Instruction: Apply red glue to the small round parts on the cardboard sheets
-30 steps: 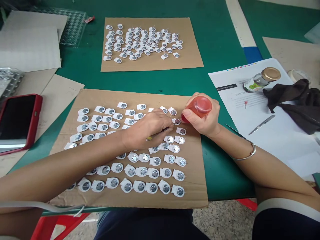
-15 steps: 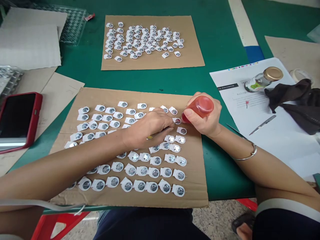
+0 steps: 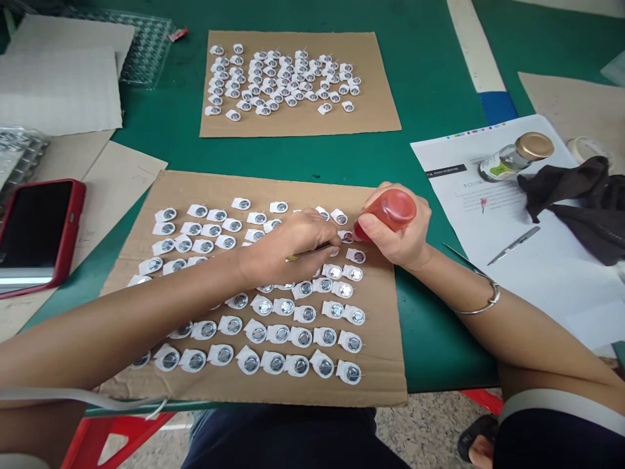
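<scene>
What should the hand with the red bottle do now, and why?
Maybe the right hand could gently squeeze the red bottle, because its lower end tilts down beside a small white-rimmed disc, with the left hand close by.

The left hand (image 3: 307, 242) sits slightly higher, its tool's yellow end (image 3: 291, 258) raised, and more discs (image 3: 284, 286) show below the wrist. A sandalled foot (image 3: 481, 444) has appeared since the first picture.

Both hands (image 3: 342, 231) curled close together
</scene>
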{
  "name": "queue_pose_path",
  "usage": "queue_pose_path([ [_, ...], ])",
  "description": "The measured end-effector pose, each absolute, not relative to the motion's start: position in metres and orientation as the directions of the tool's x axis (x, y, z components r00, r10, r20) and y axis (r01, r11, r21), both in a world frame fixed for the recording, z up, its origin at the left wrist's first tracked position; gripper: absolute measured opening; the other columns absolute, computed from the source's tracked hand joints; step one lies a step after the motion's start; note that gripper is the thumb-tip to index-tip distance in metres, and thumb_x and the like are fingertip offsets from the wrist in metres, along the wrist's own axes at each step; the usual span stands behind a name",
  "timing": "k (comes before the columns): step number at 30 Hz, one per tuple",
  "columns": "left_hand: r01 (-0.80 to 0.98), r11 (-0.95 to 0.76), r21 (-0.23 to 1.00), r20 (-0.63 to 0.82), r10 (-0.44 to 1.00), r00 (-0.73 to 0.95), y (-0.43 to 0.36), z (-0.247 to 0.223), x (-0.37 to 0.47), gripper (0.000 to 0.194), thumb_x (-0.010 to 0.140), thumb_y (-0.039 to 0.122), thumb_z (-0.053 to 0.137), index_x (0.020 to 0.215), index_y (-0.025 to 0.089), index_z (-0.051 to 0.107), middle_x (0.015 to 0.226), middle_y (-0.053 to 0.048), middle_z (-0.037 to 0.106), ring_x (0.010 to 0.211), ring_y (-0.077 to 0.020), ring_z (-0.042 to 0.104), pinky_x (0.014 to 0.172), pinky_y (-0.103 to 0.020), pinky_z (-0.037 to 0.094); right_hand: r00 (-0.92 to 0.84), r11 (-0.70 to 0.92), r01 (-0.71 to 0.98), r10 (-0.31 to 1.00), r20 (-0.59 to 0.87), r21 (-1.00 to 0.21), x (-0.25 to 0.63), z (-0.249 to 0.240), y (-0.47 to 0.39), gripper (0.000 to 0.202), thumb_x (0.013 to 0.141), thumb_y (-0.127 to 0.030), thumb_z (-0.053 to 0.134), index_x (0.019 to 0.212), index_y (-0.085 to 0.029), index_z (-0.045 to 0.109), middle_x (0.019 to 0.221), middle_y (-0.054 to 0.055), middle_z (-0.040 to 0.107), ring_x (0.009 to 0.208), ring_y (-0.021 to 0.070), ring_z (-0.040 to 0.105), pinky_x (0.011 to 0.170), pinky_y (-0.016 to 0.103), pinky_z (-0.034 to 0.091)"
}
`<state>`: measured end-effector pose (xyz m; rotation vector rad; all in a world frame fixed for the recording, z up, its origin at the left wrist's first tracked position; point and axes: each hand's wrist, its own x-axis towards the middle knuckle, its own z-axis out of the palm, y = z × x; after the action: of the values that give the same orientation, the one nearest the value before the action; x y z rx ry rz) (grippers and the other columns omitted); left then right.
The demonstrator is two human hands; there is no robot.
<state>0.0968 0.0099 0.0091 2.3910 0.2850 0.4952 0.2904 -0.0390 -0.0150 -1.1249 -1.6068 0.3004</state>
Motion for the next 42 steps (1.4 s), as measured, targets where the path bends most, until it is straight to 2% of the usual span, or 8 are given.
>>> queue_pose_path([
  [14,0.267,-0.614,0.743,0.056,0.455,0.889,0.016,0.021,0.099,0.012,0.077,0.009,0.053,0.076,0.015,0.064,0.074,0.000,0.066,0.064,-0.0092,0.059,0.057,-0.021,0.042,0.069,0.531,0.469,0.775,0.629,-0.706,0.287,-0.015,-0.040,0.018,0.069,-0.033,0.068,0.071,-0.021,0.055,0.064,0.001,0.056,0.058,0.0156,0.051,0.052,0.035,0.042],
  [26,0.266,-0.590,0.762,0.064,0.478,0.876,0.017,0.016,0.099,0.011,0.077,0.014,0.055,0.078,0.015,0.066,0.073,0.000,0.067,0.063,-0.0091,0.059,0.056,-0.020,0.044,0.115,0.484,0.472,0.794,0.596,-0.736,0.286,-0.016,-0.040,0.025,0.067,-0.041,0.069,0.068,-0.021,0.055,0.064,0.001,0.057,0.059,0.0154,0.053,0.054,0.034,0.044],
  [29,0.288,-0.560,0.777,0.047,0.508,0.860,0.017,0.014,0.099,0.011,0.076,0.015,0.057,0.080,0.015,0.067,0.074,-0.001,0.068,0.063,-0.0102,0.060,0.054,-0.020,0.044,0.202,0.418,0.313,0.848,0.490,-0.853,0.287,-0.009,-0.036,0.025,0.074,-0.045,0.063,0.068,-0.023,0.053,0.061,-0.001,0.054,0.051,0.0131,0.052,0.047,0.031,0.042],
  [33,0.359,-0.444,0.821,-0.041,0.582,0.812,0.016,0.013,0.101,0.011,0.074,0.017,0.060,0.080,0.015,0.069,0.075,-0.003,0.068,0.065,-0.0115,0.061,0.053,-0.020,0.044,0.374,0.384,-0.008,0.858,0.353,-0.923,0.307,0.004,-0.020,0.038,0.084,-0.055,0.041,0.062,-0.024,0.046,0.050,-0.003,0.042,0.037,0.0106,0.043,0.033,0.027,0.028],
  [35,0.376,-0.377,0.846,-0.076,0.614,0.786,0.015,0.014,0.103,0.009,0.073,0.018,0.061,0.077,0.014,0.069,0.072,-0.002,0.068,0.063,-0.0112,0.061,0.052,-0.020,0.045,0.387,0.368,-0.044,0.864,0.324,-0.929,0.323,0.007,-0.012,0.043,0.082,-0.063,0.035,0.064,-0.026,0.047,0.052,-0.003,0.042,0.038,0.0104,0.041,0.033,0.028,0.025],
  [38,0.344,-0.318,0.883,-0.047,0.670,0.741,0.016,0.021,0.102,0.007,0.073,0.019,0.063,0.074,0.013,0.068,0.072,-0.003,0.068,0.063,-0.0109,0.062,0.051,-0.019,0.046,0.241,0.345,0.006,0.910,0.336,-0.939,0.340,0.004,-0.007,0.047,0.078,-0.071,0.032,0.077,-0.029,0.052,0.063,-0.001,0.051,0.043,0.0111,0.044,0.037,0.029,0.029],
  [40,0.328,-0.315,0.890,0.004,0.726,0.688,0.018,0.027,0.098,0.009,0.072,0.021,0.065,0.073,0.013,0.068,0.075,-0.004,0.069,0.063,-0.0115,0.062,0.051,-0.019,0.046,0.198,0.353,-0.007,0.918,0.345,-0.936,0.339,0.003,-0.007,0.046,0.077,-0.071,0.033,0.080,-0.028,0.052,0.065,-0.002,0.053,0.044,0.0110,0.046,0.037,0.029,0.030],
  [42,0.344,-0.355,0.869,0.058,0.764,0.642,0.022,0.029,0.091,0.010,0.073,0.023,0.065,0.072,0.013,0.068,0.077,-0.005,0.069,0.064,-0.0121,0.063,0.050,-0.019,0.046,0.271,0.327,-0.083,0.917,0.294,-0.942,0.330,0.005,-0.009,0.041,0.078,-0.065,0.039,0.077,-0.026,0.052,0.062,-0.002,0.051,0.042,0.0111,0.048,0.033,0.028,0.027],
])
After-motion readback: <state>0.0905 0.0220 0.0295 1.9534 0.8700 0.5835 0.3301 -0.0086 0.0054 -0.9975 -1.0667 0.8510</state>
